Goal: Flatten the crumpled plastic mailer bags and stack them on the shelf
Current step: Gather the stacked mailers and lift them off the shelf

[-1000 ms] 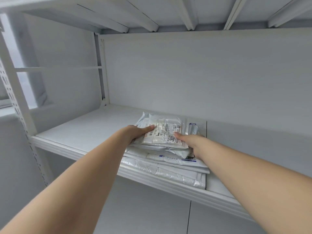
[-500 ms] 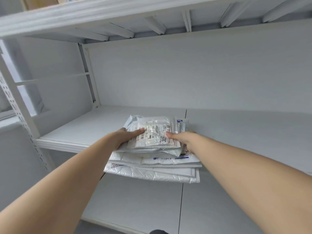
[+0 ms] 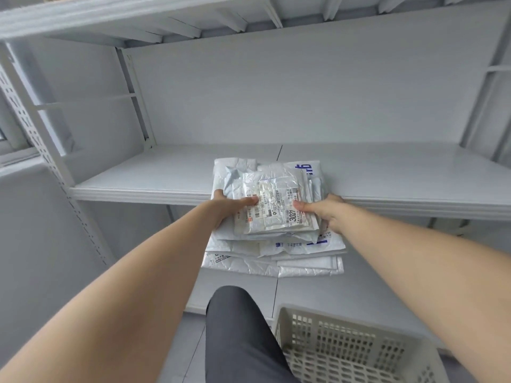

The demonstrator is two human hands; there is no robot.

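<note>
A stack of flattened white and silver plastic mailer bags is held level between both hands. Its far half lies over the white shelf board and its near half sticks out past the shelf's front edge. The top mailer is small, crinkled and carries a printed label. My left hand grips the stack's left side with the thumb on the top mailer. My right hand grips the right side the same way. The fingers under the stack are hidden.
A beige slotted plastic basket stands low at the right, beside my leg in dark trousers. A perforated white upright rises at the left. Another shelf runs overhead, and a lower board lies beneath.
The stack has come toward me and now overhangs the shelf's front edge, both hands still on it. My view has dropped, bringing the basket and my leg into sight.
</note>
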